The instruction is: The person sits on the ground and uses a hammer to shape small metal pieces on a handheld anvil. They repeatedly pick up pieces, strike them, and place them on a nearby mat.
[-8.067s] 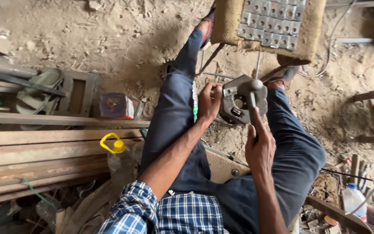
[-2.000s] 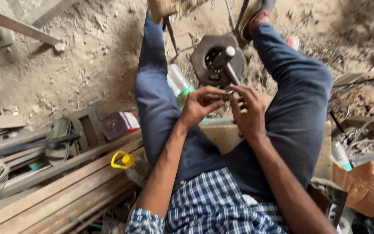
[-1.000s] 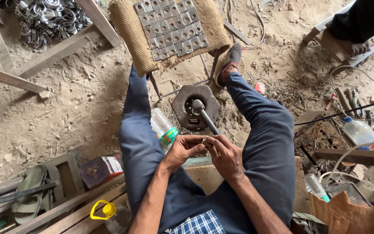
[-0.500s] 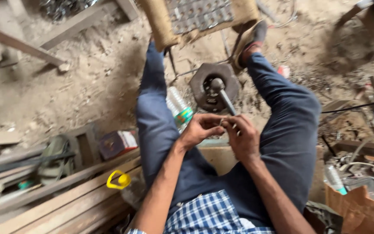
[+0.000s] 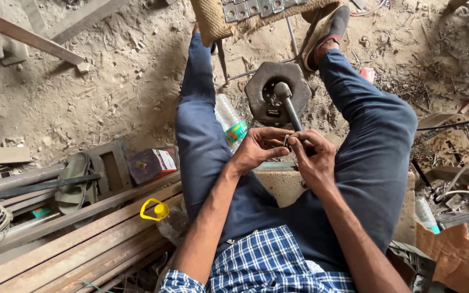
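Both hands meet between the knees, each grip pinched on a small metal part [image 5: 285, 141] that is mostly hidden by the fingers; its exact shape cannot be told. The left hand [image 5: 259, 148] curls in from the left with thumb and fingertips closed on the part, and the right hand [image 5: 311, 156] closes on it from the other side, the two hands touching at the fingertips. A grey metal handle [image 5: 290, 108] rises slantwise just behind the hands, running from them up to a heavy, rusty six-sided block [image 5: 277, 92] that stands on the dirt floor [image 5: 109, 81] between the person's feet. Just left of the block a clear plastic bottle [image 5: 230, 122] with a green label lies against the left leg. The person sits with legs apart in blue trousers [image 5: 375, 146] and a blue checked shirt [image 5: 261, 266], one shoe [image 5: 329, 28] near the top edge. Beyond the feet a woven tray [image 5: 218, 16] holds rows of square metal pieces [image 5: 256, 6]. To the left, well apart from the hands, lie a small box [image 5: 152, 165], a sandal [image 5: 74, 182], rusty bars [image 5: 71, 244] and a yellow cap [image 5: 154, 210]. To the right sit scrap metal, wires and torn cardboard [image 5: 454, 255].
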### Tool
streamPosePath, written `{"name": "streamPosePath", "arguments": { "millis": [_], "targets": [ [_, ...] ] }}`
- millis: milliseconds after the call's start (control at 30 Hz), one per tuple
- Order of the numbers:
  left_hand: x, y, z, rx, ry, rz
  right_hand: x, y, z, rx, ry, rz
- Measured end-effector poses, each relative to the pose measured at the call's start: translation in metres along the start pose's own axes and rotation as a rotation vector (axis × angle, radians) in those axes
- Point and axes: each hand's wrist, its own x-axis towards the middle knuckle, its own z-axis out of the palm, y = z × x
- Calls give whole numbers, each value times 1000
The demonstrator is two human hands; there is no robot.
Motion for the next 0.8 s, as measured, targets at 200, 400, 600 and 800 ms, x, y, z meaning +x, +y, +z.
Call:
{"name": "streamPosePath", "arguments": {
  "millis": [200,400,600,800],
  "targets": [
    [1,-1,5,-45,7,74,-1,-18,3,60,38,45],
    [0,-2,0,-86,-16,37,7,-34,-20,-555,-94,-419],
    [-1,-7,1,-128,-52,-21,3,-33,-25,-578,-73,-471],
    [-6,-7,0,-201,-52,-83,5,-34,-32,-615,-111,-648]
  ]
}}
